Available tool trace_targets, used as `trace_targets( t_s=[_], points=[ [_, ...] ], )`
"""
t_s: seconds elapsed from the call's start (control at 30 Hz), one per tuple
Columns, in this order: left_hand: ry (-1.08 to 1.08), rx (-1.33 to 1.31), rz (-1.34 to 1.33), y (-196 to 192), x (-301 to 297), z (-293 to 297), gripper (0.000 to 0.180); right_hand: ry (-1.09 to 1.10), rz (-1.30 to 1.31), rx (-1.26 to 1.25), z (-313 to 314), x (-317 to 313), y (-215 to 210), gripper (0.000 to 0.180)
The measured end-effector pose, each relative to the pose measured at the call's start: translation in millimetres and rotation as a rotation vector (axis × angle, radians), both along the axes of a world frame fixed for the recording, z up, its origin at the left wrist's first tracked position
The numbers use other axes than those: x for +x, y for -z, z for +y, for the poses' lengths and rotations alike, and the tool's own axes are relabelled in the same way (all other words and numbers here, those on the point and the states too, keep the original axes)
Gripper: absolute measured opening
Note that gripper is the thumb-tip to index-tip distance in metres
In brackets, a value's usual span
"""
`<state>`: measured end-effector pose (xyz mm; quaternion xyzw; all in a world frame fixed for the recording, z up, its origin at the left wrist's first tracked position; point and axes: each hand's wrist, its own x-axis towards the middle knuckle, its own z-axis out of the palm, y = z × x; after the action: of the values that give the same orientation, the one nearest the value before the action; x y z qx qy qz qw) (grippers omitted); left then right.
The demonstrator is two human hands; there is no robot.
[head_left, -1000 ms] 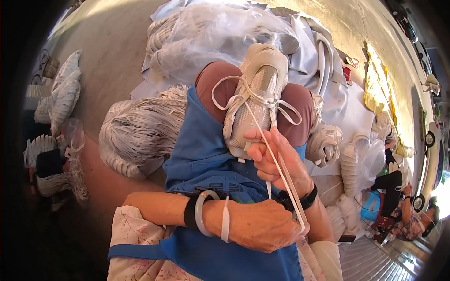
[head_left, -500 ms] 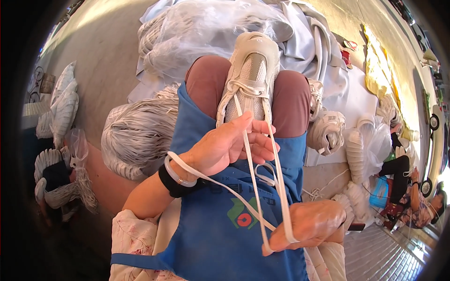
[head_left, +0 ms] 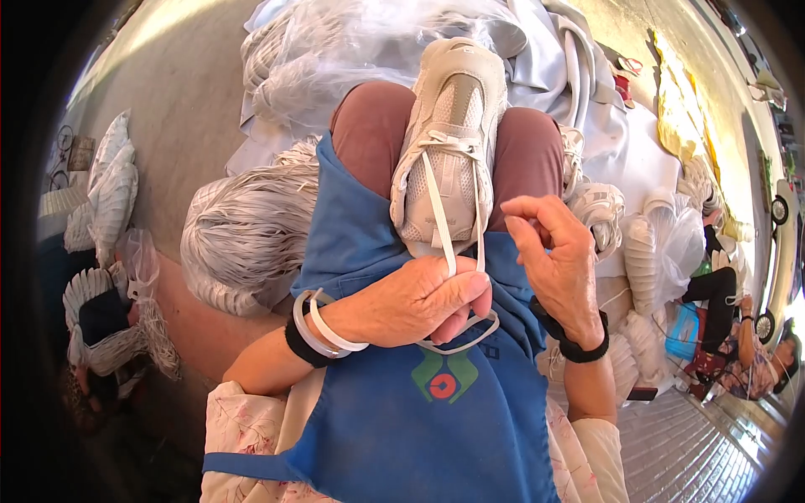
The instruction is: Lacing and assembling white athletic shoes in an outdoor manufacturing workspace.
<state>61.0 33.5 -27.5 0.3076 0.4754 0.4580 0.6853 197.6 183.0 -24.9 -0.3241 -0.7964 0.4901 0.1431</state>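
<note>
Here left hand (head_left: 419, 300) grips shoe (head_left: 449, 142) laces (head_left: 438, 214), right hand (head_left: 558, 264) beside

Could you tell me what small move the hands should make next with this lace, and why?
Probably the right hand should take one lace end and help draw it snug. The left hand alone grips both strands below the shoe held between the knees, the slack loops loosely under its fingers, and the right hand hovers empty beside it.
</note>
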Motion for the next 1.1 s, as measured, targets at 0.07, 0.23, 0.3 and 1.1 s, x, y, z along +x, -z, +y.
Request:
trace_targets(
  t_s=[0.07, 0.23, 0.3, 1.1],
  points=[
    [0.026, -0.029, 0.021, -2, 1, 4, 0.04, -0.026, 0.029, 0.153, -1, -22, 4, 0.019],
    [0.069, -0.052, 0.041, -7, -4, -4, 0.04, -0.062, 0.074, 0.519, 5, -50, 27, 0.018],
    [0.029, -0.049, 0.084, -7, -7, -10, 0.042, -0.079, 0.101, 0.668, 6, -55, 31, 0.012],
    [0.216, 0.348, 0.471, 3, 13, -1, 0.028, 0.035, 0.089, -1.022, -16, -27, 16, 0.027]
  ],
)
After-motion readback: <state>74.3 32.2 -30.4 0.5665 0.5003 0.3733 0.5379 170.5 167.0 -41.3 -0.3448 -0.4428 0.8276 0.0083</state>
